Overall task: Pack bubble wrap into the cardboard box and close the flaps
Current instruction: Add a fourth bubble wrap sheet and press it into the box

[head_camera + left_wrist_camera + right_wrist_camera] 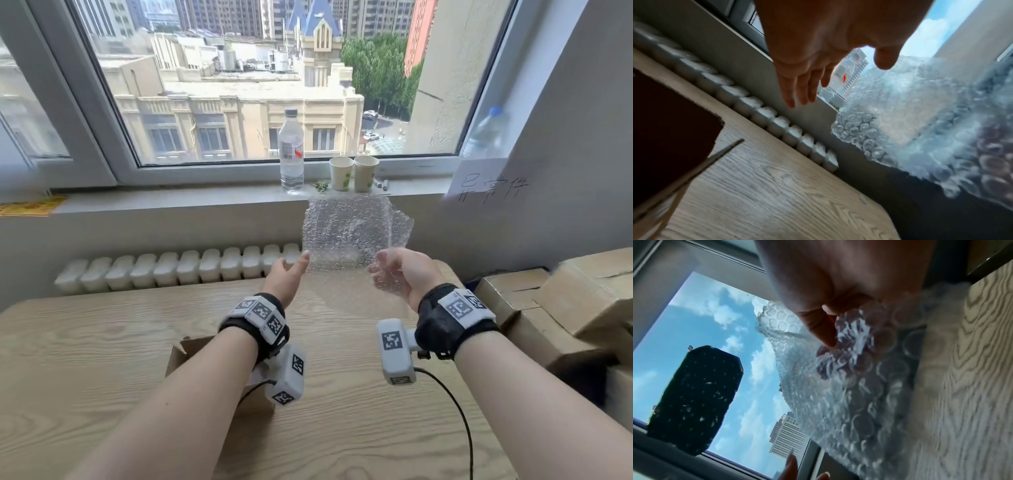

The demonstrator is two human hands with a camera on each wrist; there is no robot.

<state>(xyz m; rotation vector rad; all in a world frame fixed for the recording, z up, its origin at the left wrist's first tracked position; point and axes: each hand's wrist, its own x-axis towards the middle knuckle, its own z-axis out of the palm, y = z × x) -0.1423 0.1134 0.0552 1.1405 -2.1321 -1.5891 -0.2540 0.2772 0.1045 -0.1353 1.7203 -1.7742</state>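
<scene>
The bubble wrap (pixel 352 233) hangs upright in the air above the far edge of the desk (pixel 102 342), pinched at its lower corner by the right hand (pixel 400 274). The left hand (pixel 287 274), fingers straight and holding nothing, reaches toward its other edge. The cardboard box (pixel 181 356) sits open under the left forearm. This looks like the gathering step; next the sheet needs folding and lowering into the box.

Sunlit window (pixel 260 85), probably radiator (pixel 178 270) below
</scene>
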